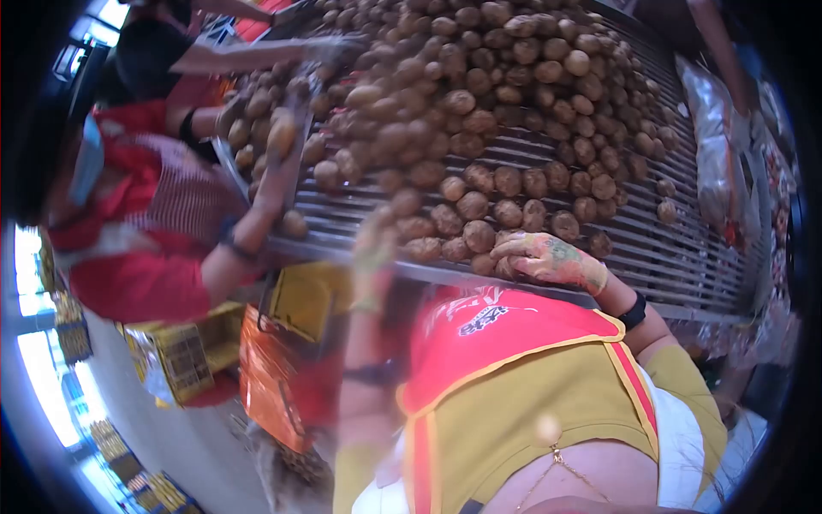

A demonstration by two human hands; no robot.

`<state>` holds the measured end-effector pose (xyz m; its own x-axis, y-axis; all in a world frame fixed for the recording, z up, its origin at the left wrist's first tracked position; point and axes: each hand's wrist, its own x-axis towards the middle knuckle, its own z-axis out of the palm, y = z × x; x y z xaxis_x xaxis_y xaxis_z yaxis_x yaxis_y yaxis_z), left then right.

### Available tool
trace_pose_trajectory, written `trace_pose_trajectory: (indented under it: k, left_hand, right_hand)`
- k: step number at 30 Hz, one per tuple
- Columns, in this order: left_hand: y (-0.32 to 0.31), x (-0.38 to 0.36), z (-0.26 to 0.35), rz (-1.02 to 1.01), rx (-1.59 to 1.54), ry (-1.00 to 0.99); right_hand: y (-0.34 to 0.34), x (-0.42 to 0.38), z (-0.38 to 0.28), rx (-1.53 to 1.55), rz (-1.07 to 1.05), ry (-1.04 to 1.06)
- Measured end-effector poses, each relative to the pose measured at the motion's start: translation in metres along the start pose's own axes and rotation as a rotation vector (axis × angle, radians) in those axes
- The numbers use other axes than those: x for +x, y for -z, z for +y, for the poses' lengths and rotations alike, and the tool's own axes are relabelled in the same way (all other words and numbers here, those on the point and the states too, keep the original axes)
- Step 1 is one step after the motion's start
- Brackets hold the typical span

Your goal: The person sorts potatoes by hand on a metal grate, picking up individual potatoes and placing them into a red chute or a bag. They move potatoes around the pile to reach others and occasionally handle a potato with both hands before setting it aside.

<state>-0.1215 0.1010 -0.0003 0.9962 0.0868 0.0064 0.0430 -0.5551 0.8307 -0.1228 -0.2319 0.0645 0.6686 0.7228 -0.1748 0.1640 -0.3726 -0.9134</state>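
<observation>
Many round brown potatoes (pixel 479 235) lie on a slatted metal table (pixel 676 265). My right hand (pixel 548 259), in a stained pale glove, rests at the near edge with its fingers curled over a potato (pixel 507 267). Blurred by motion, my left hand (pixel 374 248) is over the near edge further left, beside the potatoes there; its fingers are smeared and I cannot see what they hold, if anything. One small round potato-coloured thing (pixel 547 428) shows in front of my chest.
A co-worker in red (pixel 141 223) stands at the left, hands over the potatoes. Another person's arm (pixel 248 56) reaches in at upper left. Yellow crates (pixel 184 351) and an orange bag (pixel 267 377) are below left. Clear plastic (pixel 711 146) lies along the right side.
</observation>
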Motion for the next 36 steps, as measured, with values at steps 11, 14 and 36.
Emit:
trace_pose_trajectory:
  k: [11, 14, 36]
  left_hand:
    - [-0.100, 0.148, 0.022, -0.207, 0.952, -0.530]
    - [-0.081, 0.169, -0.008, -0.024, 0.965, -0.193]
    - [-0.050, 0.210, -0.015, 0.200, -0.046, -0.218]
  right_hand:
    - [-0.014, -0.050, 0.029, 0.183, 0.617, -0.267]
    - [0.000, -0.045, 0.050, 0.050, 0.802, -0.230]
    - [0.064, 0.203, 0.132, -0.808, 0.540, -0.496]
